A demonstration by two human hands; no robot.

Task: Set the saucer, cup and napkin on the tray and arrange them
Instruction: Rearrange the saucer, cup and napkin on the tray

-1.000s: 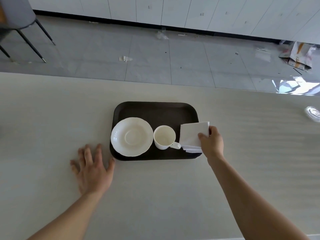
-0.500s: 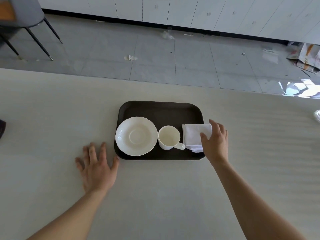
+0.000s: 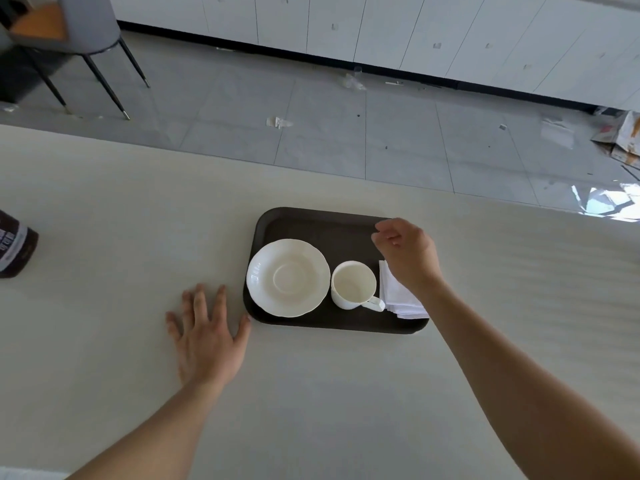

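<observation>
While left hand (image 3: 207,341) lies flat on table (image 3: 104,341), right hand (image 3: 407,254) hangs above tray (image 3: 311,223).
Saucer (image 3: 288,277), cup (image 3: 353,285) & folded napkin (image 3: 398,299) sit in a row on the dark tray, L to R; cup handle points to napkin. Right hand fingers are loosely curled, holding nothing, wrist over napkin. Left fingers are spread, thumb just beside tray corner. Dark bottle (image 3: 14,247) stands at far left edge.
</observation>
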